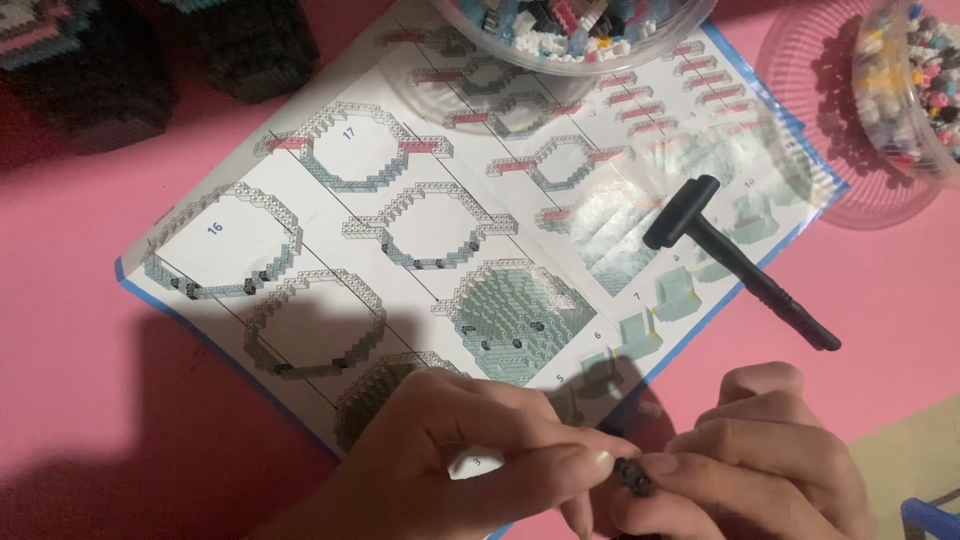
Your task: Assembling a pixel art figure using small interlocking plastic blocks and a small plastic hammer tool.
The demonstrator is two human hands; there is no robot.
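Here, from the head camera, both hands meet at the bottom edge: the left hand (470,450) and the right hand (760,470) pinch one small dark brick piece (634,476) between their fingertips, each hand grasping it from its own side, just off the corner of the instruction sheet (330,200) spread on the pink bench (80,300). A black hammer-like tool (740,265) lies untouched across the sheet's right edge. A clear bowl of loose bricks (575,35) sits on the sheet's top, another bowl (915,85) at the right. It looks like tiny bricks being pressed together; the seating would call for careful alignment
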